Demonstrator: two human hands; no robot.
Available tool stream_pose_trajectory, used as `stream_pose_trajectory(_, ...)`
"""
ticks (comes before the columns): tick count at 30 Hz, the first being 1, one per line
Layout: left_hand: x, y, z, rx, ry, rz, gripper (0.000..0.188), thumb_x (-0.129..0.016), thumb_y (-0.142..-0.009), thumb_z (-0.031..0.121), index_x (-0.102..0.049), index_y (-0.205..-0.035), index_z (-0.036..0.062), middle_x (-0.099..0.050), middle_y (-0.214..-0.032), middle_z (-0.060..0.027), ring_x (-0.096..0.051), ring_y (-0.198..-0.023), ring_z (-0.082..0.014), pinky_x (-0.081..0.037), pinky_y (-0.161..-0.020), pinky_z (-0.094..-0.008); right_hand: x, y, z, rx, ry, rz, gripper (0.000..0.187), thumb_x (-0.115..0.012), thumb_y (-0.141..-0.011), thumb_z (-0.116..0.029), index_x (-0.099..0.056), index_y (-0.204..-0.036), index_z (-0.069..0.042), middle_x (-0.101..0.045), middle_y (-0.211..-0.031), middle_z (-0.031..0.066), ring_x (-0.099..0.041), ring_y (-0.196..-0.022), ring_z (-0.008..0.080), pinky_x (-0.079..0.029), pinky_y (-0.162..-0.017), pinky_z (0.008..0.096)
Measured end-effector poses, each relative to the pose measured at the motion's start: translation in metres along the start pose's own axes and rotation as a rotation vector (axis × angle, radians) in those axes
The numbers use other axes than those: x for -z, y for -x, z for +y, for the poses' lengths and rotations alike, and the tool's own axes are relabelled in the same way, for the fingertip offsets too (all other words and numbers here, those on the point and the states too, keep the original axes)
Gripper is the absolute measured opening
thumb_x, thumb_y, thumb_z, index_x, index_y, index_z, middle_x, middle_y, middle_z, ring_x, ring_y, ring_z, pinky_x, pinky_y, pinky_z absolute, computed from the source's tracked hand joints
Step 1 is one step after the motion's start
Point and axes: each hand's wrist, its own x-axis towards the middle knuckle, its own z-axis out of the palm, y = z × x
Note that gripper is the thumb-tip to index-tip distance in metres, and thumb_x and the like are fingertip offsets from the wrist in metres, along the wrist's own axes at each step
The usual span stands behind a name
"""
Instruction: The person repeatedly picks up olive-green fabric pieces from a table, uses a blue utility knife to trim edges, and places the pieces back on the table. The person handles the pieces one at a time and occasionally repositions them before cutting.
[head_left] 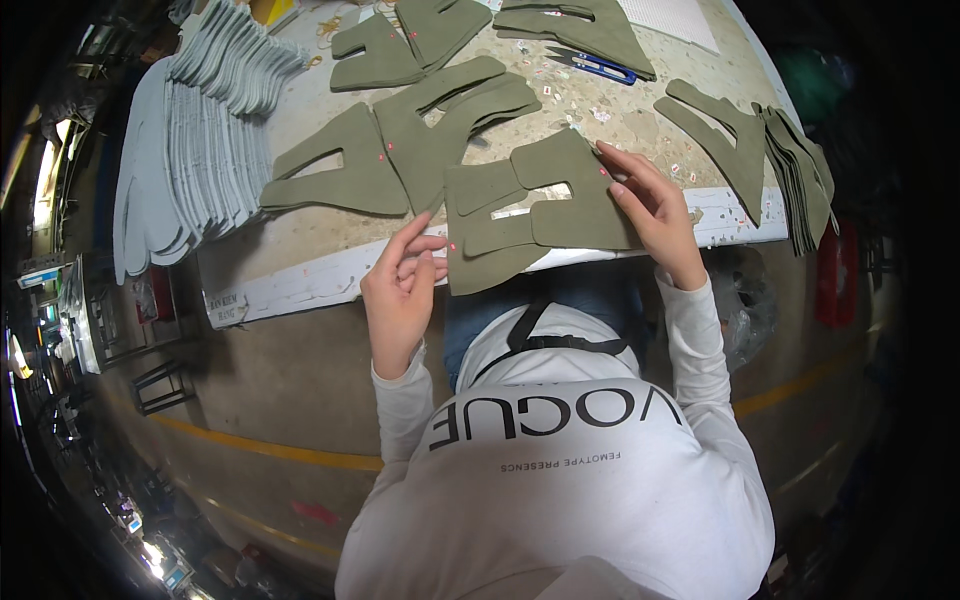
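Spreading a hand to each side of two olive cut-outs at the near edge of the table [320, 285], the person's got one piece on the left [500, 272] and one on the right [585, 190], their arms overlapping around a small gap. The lower side of the pair pokes out past the table edge.

Left hand [400, 290] is curled loosely right by the left piece's outer edge; can't tell if those fingers are actually pinching it. Right hand [652, 212] has thumb and index apart, thumb over the right piece and index along its outer side.

Just beyond sit two more olive cut-outs [350, 180], side by side, with blue-handled snips [600, 66] further back. Big fanned pile of grey pieces [210, 160] off to the left, dark olive stack [800, 185] at the right end, paper bits [600, 116] scattered around.
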Motion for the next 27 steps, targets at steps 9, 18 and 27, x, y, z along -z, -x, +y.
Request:
stream_pose_trajectory(9, -0.009, -0.004, 0.003, -0.015, -0.083, 0.014, 0.043, -0.062, -0.088, -0.004, -0.055, -0.131, -0.0015, -0.064, -0.106, -0.0118, -0.064, -0.084, -0.0087, -0.052, -0.074, -0.0216, 0.004, 0.003, -0.003, 0.106, -0.036, -0.061, 0.038, -0.055, -0.091, -0.001, -0.060, -0.128, 0.000, -0.058, -0.128, 0.0119, -0.053, -0.119, 0.0195, -0.038, -0.103, 0.0292)
stream_pose_trajectory(18, -0.009, 0.004, 0.010, 0.043, -0.107, 0.031, 0.044, -0.062, -0.086, -0.005, -0.055, -0.130, -0.0023, -0.065, -0.095, -0.0079, -0.062, -0.079, -0.0054, -0.049, -0.069, -0.0182, 0.088, 0.018, -0.073, 0.128, 0.139, 0.246, 0.031, -0.053, -0.095, -0.004, -0.062, -0.124, 0.003, -0.061, -0.124, 0.0088, -0.056, -0.108, 0.0127, -0.041, -0.096, 0.0233)
stream_pose_trajectory(27, -0.041, 0.009, 0.034, -0.173, -0.226, -0.059, 0.043, -0.062, -0.083, -0.008, -0.059, -0.126, -0.0024, -0.060, -0.114, -0.0137, -0.067, -0.077, -0.0112, -0.056, -0.068, -0.0239, -0.028, 0.001, -0.062, 0.264, 0.426, 0.146, 0.042, -0.053, -0.084, 0.006, -0.060, -0.125, -0.001, -0.061, -0.118, 0.0167, -0.065, -0.098, 0.0308, -0.052, -0.081, 0.0335)
